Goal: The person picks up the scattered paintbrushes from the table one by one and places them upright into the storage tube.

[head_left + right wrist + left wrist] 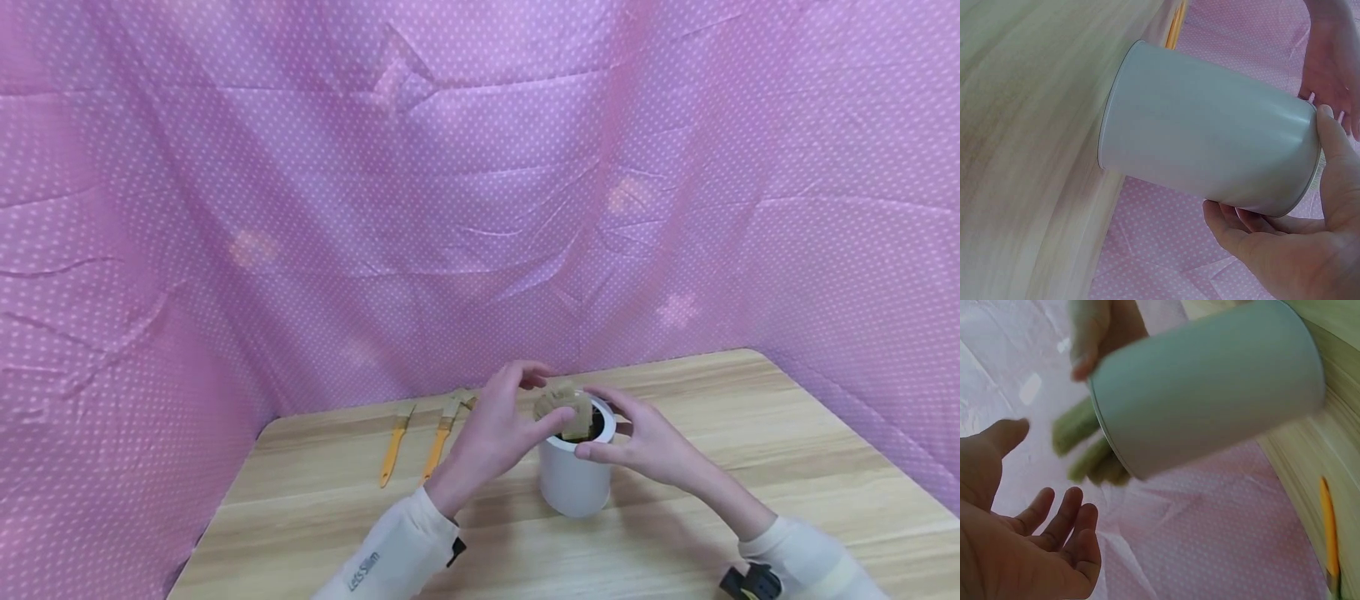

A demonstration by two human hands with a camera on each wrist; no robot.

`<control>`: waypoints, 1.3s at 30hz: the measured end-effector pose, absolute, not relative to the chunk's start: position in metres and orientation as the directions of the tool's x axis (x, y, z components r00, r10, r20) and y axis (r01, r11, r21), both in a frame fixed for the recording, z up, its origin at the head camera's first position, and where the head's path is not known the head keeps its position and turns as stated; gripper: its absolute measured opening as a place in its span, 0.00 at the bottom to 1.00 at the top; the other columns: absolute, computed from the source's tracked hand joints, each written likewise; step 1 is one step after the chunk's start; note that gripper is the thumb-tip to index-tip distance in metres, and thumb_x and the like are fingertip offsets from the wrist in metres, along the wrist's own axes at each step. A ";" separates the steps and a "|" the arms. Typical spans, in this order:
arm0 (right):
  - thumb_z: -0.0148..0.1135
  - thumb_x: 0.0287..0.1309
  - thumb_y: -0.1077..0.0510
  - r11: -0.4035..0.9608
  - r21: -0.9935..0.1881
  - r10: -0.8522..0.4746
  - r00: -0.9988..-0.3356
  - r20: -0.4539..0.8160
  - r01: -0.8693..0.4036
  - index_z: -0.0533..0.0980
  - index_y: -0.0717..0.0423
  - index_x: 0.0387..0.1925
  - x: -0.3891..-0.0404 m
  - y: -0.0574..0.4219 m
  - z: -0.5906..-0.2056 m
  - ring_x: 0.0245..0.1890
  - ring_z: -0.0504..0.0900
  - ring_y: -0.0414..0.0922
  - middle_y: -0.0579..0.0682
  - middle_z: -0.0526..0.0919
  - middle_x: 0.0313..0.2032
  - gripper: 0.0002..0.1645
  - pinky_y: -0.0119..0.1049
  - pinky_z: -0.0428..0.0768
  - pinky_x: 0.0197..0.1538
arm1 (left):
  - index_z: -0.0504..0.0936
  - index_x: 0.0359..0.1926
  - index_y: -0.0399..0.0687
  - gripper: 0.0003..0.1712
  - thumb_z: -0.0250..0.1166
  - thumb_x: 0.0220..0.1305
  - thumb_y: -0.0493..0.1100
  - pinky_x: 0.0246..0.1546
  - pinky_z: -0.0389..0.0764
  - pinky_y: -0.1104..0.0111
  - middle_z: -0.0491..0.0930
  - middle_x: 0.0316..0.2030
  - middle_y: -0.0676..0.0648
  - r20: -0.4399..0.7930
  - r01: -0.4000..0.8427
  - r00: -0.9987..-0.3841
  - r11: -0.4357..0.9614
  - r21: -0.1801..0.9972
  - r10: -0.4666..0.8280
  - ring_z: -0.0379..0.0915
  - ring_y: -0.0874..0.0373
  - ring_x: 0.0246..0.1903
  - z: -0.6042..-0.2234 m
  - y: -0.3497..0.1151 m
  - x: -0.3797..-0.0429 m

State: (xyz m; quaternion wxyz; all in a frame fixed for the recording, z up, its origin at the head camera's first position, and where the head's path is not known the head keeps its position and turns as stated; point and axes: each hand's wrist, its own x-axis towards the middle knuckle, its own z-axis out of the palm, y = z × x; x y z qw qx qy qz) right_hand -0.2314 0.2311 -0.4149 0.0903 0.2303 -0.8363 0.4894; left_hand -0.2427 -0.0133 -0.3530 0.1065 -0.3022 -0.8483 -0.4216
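A white cylindrical container (573, 483) stands upright on the wooden table. Tan bristle heads (1077, 428), seemingly of paintbrushes, stick out past its rim; any handles inside are hidden. My right hand (656, 440) holds the container near its top, thumb at the rim and fingers round the far side. On the other side, my left hand (491, 433) hovers beside the bristles with its fingers spread and loosely bent. In the left wrist view a gap shows between those fingers and the bristles, and nothing lies in the palm.
Left of the container, orange-handled brushes (392, 454) lie on the table (315, 483), with another brush handle (435, 454) partly behind my left arm. Pink dotted cloth (480, 208) hangs round the table's back and sides.
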 end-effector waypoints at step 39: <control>0.81 0.50 0.45 0.388 -0.803 -0.287 -0.887 0.361 -0.452 0.68 0.54 0.70 -0.234 0.232 -0.414 0.65 0.72 0.54 0.53 0.75 0.65 0.49 0.58 0.73 0.63 | 0.64 0.12 0.50 0.29 0.61 0.70 0.48 0.12 0.56 0.71 0.59 0.12 0.54 -0.095 -0.054 -0.995 0.852 0.521 -0.005 0.52 0.62 0.13 -0.437 -0.199 -0.375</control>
